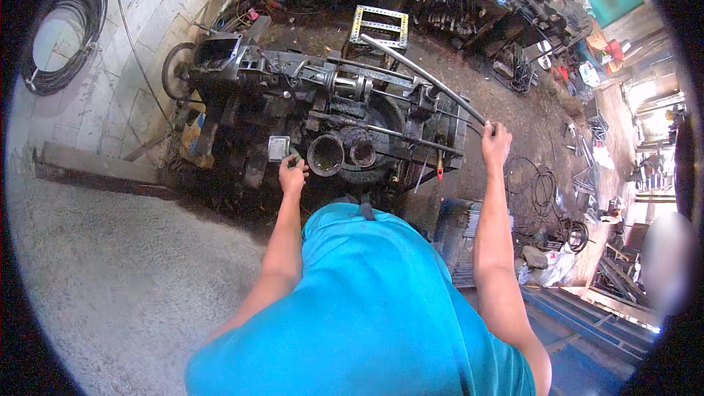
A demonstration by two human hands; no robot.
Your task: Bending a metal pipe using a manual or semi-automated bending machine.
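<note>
My right hand point(497, 144) is closed round the near end of a long grey metal pipe point(429, 79). The pipe slants away to the far left, above a dark, greasy lathe-like machine point(345, 88). My left hand point(294, 173) is at the machine's near side, its fingers curled in beside a small pale square box point(279, 148). Something small and greenish shows by the fingertips, too small to make out. Right of this hand stands a round, dirty metal pot point(325, 155), with a smaller round container point(362, 152) beside it.
A yellow-and-white metal frame point(380, 26) stands behind the machine. Coiled black hose point(66, 37) hangs on the left block wall. Cables point(539, 191) and scrap lie on the dirt floor at right. A workbench point(469, 0) with many tools is at the back.
</note>
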